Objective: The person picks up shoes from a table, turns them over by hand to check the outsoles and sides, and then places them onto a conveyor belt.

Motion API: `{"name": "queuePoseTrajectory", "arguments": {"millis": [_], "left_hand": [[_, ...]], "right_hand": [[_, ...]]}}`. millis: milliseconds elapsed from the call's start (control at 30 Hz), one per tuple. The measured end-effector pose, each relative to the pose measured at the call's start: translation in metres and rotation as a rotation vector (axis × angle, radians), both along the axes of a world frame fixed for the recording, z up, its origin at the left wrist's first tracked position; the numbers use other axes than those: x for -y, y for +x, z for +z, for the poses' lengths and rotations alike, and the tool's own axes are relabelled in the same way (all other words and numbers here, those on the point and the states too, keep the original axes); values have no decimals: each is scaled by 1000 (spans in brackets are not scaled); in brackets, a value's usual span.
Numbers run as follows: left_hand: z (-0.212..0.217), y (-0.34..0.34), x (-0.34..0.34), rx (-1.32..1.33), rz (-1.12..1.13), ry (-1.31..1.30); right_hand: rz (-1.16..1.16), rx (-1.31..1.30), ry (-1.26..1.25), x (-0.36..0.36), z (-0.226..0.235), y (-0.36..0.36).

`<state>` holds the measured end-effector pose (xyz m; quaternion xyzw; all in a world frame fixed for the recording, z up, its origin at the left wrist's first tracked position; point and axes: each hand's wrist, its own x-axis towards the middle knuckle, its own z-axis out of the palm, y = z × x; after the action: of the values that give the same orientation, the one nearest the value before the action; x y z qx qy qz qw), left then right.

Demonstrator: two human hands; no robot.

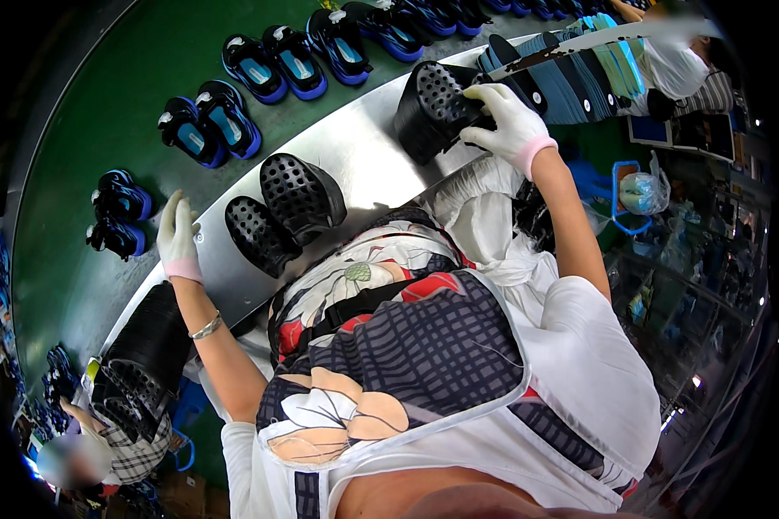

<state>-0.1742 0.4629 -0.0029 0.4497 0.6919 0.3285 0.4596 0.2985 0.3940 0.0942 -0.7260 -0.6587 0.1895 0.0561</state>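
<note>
Two black clogs with round holes in their toes sit side by side on the metal edge of the table in front of me. My left hand, in a white glove with a pink cuff, is open just left of this pair, fingers stretched out and holding nothing. At the right, my gloved right hand has its thumb and fingers around the side of a black perforated clog. This clog is on top of a nested stack; its far side is partly hidden by the hand.
Blue-and-black sneakers stand in pairs along the green belt. Stacked insoles lie beyond my right hand. More nested black clogs are at the lower left, near another person. A second person is at the upper right.
</note>
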Motion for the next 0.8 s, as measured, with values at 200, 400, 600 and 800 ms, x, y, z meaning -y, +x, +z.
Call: {"name": "queuePoseTrajectory", "arguments": {"millis": [200, 400, 600, 800], "left_hand": [[5, 7, 11, -37, -60, -45], [8, 13, 17, -15, -86, -50], [17, 8, 22, 11, -32, 28], [81, 62, -1, 517, -155, 122]], "right_hand": [[167, 20, 24, -12, -10, 13], [258, 100, 12, -21, -3, 16], [142, -38, 107, -23, 50, 3], [537, -375, 267, -56, 53, -107]]}}
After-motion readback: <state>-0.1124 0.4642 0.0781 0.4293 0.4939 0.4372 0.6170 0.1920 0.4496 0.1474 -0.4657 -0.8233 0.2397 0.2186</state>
